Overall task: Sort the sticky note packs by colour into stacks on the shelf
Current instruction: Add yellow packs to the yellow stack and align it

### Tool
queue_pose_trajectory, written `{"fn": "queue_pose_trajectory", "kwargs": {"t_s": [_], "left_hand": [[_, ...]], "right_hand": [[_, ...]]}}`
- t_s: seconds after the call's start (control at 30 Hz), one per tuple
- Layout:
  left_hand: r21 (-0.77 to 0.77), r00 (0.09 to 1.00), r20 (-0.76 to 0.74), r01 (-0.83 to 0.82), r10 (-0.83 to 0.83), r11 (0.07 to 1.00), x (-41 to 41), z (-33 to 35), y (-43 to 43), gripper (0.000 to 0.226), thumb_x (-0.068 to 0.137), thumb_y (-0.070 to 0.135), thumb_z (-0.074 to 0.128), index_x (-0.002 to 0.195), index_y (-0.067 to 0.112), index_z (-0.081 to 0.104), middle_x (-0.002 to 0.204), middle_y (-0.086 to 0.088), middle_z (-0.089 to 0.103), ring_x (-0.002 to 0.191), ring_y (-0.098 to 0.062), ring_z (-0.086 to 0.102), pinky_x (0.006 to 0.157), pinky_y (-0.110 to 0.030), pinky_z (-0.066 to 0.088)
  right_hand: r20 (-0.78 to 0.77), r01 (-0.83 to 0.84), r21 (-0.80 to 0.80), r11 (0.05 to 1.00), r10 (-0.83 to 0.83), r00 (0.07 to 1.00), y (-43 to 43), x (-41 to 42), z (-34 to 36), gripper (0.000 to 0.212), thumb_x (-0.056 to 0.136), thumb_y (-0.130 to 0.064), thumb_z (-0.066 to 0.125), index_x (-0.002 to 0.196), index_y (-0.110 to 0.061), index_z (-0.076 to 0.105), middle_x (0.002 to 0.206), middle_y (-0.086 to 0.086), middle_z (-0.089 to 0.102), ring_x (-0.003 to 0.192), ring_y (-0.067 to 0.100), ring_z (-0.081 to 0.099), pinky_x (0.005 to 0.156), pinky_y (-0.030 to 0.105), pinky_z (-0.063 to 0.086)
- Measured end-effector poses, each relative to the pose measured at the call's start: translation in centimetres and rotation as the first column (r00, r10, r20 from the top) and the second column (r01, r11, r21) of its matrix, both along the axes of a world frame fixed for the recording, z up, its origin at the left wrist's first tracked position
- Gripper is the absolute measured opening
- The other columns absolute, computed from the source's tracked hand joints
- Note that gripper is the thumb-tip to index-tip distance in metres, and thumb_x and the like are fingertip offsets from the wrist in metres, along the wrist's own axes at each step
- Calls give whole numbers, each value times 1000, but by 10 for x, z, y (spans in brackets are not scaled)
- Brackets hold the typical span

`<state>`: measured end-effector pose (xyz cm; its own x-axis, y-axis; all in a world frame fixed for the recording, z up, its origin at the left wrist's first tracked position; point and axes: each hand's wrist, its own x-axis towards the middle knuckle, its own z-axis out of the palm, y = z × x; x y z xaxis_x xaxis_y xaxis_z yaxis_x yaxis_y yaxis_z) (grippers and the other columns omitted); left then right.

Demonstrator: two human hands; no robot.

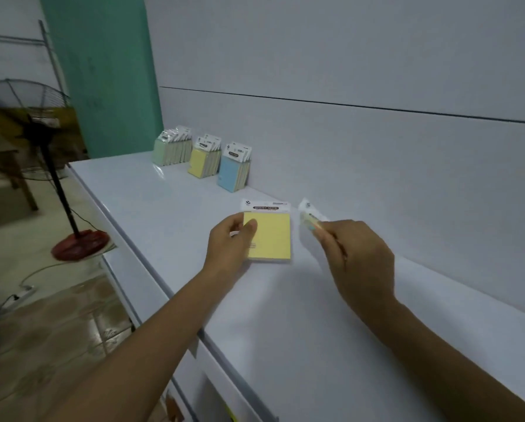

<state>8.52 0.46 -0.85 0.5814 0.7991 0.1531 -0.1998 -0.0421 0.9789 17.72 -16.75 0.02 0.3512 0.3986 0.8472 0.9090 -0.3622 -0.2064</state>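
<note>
Sticky note packs stand upright in three colour groups at the far left of the white shelf (pixel 285 315), leaning back toward the wall (pixel 346 71). The green group (pixel 171 149) is farthest left. The yellow group (pixel 203 159) is just beside it on the right, and the blue group (pixel 234 170) is next and a little nearer. The three are close together without clearly touching.

Well apart from them, nearer and to the right, the left hand (pixel 229 248) holds a yellow sticky note pack (pixel 270 236) by its left edge. The thumb lies on the yellow face and the fingers are curled underneath. The pack is face up with its white printed header pointing toward the wall. Whether it rests on the shelf or hovers just above it is hard to tell.

Just right of it, the right hand (pixel 358 257) pinches a second pack (pixel 308 217) between thumb and fingers, which are clamped on its near end. This pack is turned edge-on and blurred, so its colour cannot be read with confidence. The two held packs are near each other but apart.

Off the shelf's left end stands a green pillar (pixel 102 71). On the floor below are a pedestal fan (pixel 42 129) with a red base and a white power strip (pixel 20 295).
</note>
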Motion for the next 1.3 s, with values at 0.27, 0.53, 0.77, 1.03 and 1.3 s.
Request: {"fn": "queue_pose_trajectory", "kwargs": {"t_s": [0.27,0.53,0.77,1.03,1.3], "left_hand": [[-5,986,2,167,-167,986,2,-2,3,33,82,6,68,103,19,46,95,-4,67,71,-6,69,56,-21,53],[-166,958,233,206,-165,964,-3,3,-2,49,79,-9,65,120,9,46,108,-16,66,90,-30,67,62,-43,57],[116,980,-39,200,-197,973,-3,1,-2,35,77,19,74,109,14,62,100,-7,72,90,-24,70,84,-47,56],[265,956,-188,272,-227,925,-7,-1,-3,55,69,26,73,119,23,50,115,1,65,106,-17,61,96,-45,48],[130,945,-75,324,-317,937,-43,16,32,64,65,19,78,119,22,44,116,-1,62,105,-18,62,90,-43,53]], "right_hand": [[-179,-351,-318,881,308,934,16,-8,-21,32,83,-15,63,115,-17,67,121,9,65,107,34,62,82,47,53],[-617,-24,-355,934,-215,757,17,12,-15,69,73,-78,38,109,-24,63,119,-3,62,115,18,54,110,48,25],[-610,-139,-418,898,-164,775,19,8,-13,56,68,-78,42,109,-44,60,119,-15,63,116,14,53,111,53,19],[-822,-282,-65,957,109,559,24,-7,-1,26,85,-40,63,105,-23,65,98,-6,70,90,10,63,80,27,49],[-891,-96,292,952,307,335,94,-70,23,22,92,-24,58,108,-8,59,100,12,66,86,22,65,74,32,55]]}}
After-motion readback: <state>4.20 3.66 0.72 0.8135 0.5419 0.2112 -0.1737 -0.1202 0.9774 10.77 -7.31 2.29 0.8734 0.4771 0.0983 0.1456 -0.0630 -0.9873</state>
